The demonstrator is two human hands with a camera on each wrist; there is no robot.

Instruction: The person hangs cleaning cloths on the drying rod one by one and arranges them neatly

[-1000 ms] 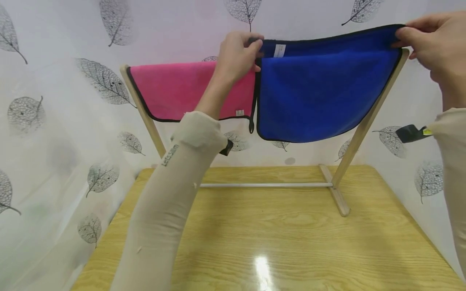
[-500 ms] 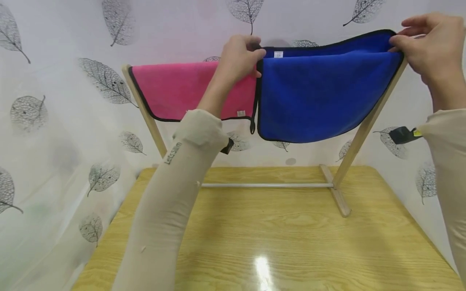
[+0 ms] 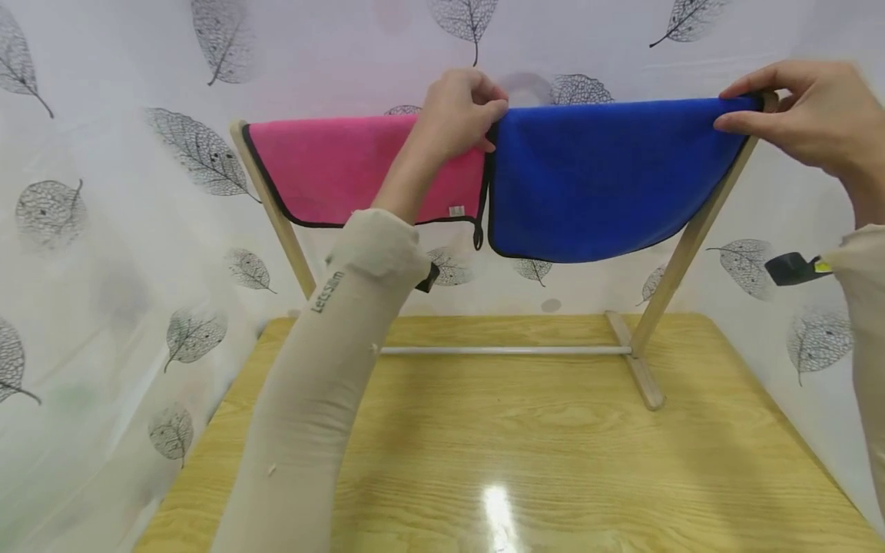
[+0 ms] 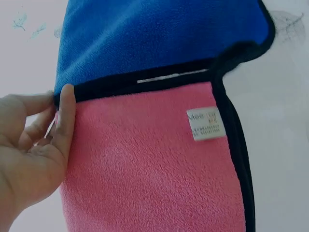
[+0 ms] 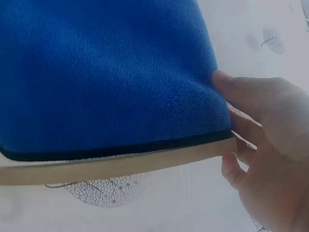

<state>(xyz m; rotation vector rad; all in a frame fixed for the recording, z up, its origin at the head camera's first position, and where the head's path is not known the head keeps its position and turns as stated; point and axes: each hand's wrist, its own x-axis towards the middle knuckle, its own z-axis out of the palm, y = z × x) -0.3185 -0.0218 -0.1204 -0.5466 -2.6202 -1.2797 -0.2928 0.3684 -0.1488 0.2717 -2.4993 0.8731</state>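
Observation:
A blue towel (image 3: 608, 180) with black edging hangs folded over the top of a wooden rack (image 3: 687, 250), on the right half. Beside it on the left hangs a pink towel (image 3: 346, 165), also black-edged, with a small tag and a loop at its lower corner. My left hand (image 3: 459, 111) pinches the blue towel's upper left edge where the two towels meet; the left wrist view shows its fingertips on the black border. At the upper right corner, next to the rack's post, my right hand (image 3: 819, 115) pinches the blue towel between thumb and fingers.
The rack stands on a wood-grain table (image 3: 553, 453), with a white lower bar (image 3: 505, 351) and a wooden foot (image 3: 646, 380) at the right. Behind is a pale wall covering (image 3: 124, 292) printed with dark leaves.
My right hand has come down and inward, lowering the blue towel's raised back edge behind the rack top; its white tag no longer shows in the head view. The left hand has barely moved.

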